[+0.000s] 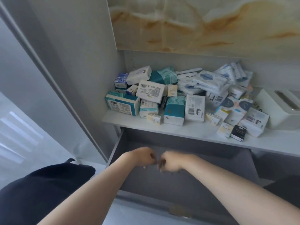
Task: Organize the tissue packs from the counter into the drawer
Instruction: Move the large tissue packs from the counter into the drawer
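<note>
From my head camera I look down on a grey drawer [211, 169] pulled open beneath the white counter [186, 130]. My left hand [144, 157] and right hand [170, 163] hover over it, nearly touching each other, fingers curled into fists and a bit blurred, with nothing visible in either. On the counter lies a jumbled heap of tissue packs [178, 95], teal ones towards the left and pale blue ones at the back. A white dispenser box [282, 109] stands just right of the heap.
</note>
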